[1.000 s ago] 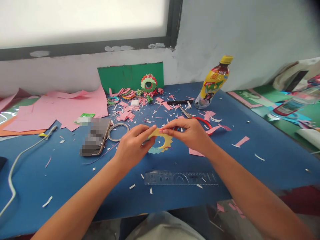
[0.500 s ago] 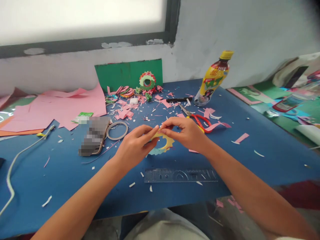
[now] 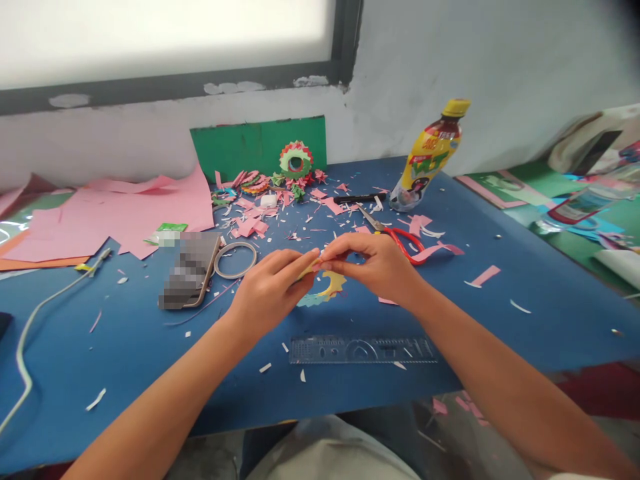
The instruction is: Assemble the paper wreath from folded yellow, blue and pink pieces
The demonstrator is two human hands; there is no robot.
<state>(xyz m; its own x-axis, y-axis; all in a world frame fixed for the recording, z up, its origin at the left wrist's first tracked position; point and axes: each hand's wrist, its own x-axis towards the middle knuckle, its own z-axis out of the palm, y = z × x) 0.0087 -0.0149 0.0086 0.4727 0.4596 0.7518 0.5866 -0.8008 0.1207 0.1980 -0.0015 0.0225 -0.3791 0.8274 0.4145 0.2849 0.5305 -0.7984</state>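
Both forearms are bare to the elbow, the left hand [image 3: 267, 290] and right hand [image 3: 377, 267] without rings, watch or gloves.

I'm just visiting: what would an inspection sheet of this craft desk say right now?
Surface: blue table top, strewn with small paper scraps.
Job's things: yellow toothed paper ring, pinched at its upper edge by both hands; a teal toothed piece shows under it.
Clutter: red-handled scissors, clear ruler, tape roll, drink bottle, pink paper sheets, green card with a finished paper wreath, blurred phone.
Hands: left hand and right hand, fingers closed on the ring and meeting at one spot.
Cables: white cable along the left of the table.
Surroundings: white wall and window frame behind; more paper on the neighbouring desk at right.
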